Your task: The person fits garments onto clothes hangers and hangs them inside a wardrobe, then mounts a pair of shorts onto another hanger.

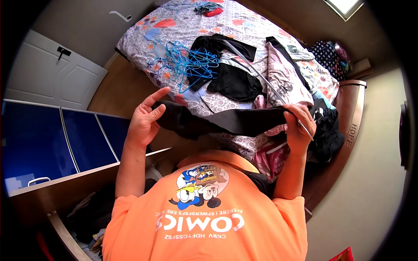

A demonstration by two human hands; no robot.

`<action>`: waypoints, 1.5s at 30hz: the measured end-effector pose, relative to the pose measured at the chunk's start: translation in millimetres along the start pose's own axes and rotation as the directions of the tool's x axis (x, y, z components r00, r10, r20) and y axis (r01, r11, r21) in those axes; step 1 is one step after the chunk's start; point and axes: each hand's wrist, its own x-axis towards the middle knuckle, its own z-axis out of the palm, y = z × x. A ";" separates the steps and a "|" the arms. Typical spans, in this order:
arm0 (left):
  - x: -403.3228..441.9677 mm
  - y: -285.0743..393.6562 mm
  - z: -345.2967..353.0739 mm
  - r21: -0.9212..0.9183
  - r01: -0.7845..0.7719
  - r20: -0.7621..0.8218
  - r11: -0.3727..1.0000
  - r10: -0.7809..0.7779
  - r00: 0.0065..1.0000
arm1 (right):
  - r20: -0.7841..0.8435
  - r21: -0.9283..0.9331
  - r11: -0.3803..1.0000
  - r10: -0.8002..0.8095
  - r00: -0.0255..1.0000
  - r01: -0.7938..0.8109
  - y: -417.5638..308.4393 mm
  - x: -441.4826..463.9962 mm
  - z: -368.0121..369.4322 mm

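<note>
A long, narrow piece of black cloth (235, 122), perhaps a folded garment, stretches between my two hands above the near edge of the bed. My left hand (146, 119) has the cloth's left end at its thumb; its index finger points outward and its other fingers are partly hidden. Closed around the right end is my right hand (300, 126). A thin metal rod (265, 82) also passes through that hand, slanting away over the bed, its near end sticking out below the fingers. Beyond the cloth lie a black garment (235, 82) and a pale pink garment (283, 69).
Tangled blue hangers (191, 63) lie on the patterned bed (139, 35). Dark clothes (328, 130) are heaped by the wooden bed frame (348, 126) at right. A blue-fronted cabinet (35, 143) and a white door (48, 69) stand at left. A patterned bag (326, 56) sits far right.
</note>
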 end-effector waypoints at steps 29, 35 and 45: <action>-11.2 4.0 15.4 -0.170 -0.052 0.027 0.984 0.057 0.998 | 0.369 0.187 0.939 0.206 0.906 -0.290 -26.8 -1.9 0.6; -17.1 0.2 24.3 -0.051 0.015 0.063 0.999 -0.011 0.998 | 0.346 0.281 0.908 0.207 0.915 -0.311 -29.0 -5.7 18.8; -15.4 -14.1 34.6 0.685 -0.233 0.102 0.690 0.226 0.969 | 0.484 0.245 0.862 0.288 0.826 -0.444 -39.5 3.5 24.5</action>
